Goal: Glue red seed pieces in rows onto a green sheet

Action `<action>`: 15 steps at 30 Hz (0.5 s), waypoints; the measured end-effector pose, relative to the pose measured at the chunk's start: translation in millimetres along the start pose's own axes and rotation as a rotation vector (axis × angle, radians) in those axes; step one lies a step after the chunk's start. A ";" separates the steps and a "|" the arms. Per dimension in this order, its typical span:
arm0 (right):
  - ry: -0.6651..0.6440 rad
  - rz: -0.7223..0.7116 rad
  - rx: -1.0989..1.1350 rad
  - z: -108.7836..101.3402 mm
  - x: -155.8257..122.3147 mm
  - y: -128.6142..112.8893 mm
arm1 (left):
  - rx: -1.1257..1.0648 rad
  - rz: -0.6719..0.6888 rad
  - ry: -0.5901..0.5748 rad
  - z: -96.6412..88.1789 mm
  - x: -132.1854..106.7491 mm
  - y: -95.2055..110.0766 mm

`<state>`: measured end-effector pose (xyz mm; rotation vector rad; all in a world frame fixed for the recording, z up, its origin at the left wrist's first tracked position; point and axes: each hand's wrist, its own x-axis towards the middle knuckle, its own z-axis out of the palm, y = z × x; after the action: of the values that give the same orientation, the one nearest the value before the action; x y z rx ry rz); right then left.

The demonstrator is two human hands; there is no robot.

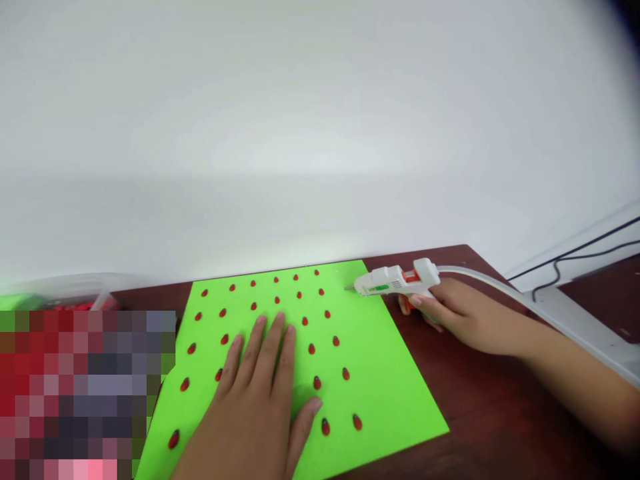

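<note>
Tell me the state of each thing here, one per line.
Left hand, palm down on the green sheet, fingers extended.
Right hand, closed around the glue gun.
Glue gun, held; nozzle contact with sheet unclear.
Green sheet, lying flat.
Red pieces, in rows on the sheet.
White tube, curving back from the glue gun.
Dark cords, one straight, one bent.

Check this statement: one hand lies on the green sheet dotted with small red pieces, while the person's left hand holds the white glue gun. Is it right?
Not quite: the head view shows the right hand holding the white glue gun. One hand does lie on the green sheet dotted with small red pieces.
</note>
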<state>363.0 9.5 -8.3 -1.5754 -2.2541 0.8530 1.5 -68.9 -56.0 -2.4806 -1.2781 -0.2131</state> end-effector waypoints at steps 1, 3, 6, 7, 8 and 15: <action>0.006 0.012 0.022 -1.4 -2.1 1.9 | -0.001 -0.001 0.001 0.6 -0.3 0.0; 0.020 0.034 0.096 -3.3 -7.2 8.3 | -0.005 -0.001 0.003 2.7 -0.3 -0.3; 0.013 0.028 0.185 -3.7 -13.9 19.7 | -0.009 0.003 0.003 5.6 0.9 -1.4; 0.001 0.021 0.186 -3.4 -15.3 22.5 | -0.008 0.005 0.003 5.7 1.1 -1.8; -0.014 0.013 0.174 -3.2 -16.4 24.5 | -0.006 0.005 0.001 5.3 1.1 -2.2; -0.048 0.011 0.075 -3.2 -19.1 21.6 | 0.023 0.022 0.015 1.2 0.0 -3.4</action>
<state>388.3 -1.9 -16.5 -1.5520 -2.2199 0.9767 -1.2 -66.7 -56.3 -2.4680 -1.2392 -0.2101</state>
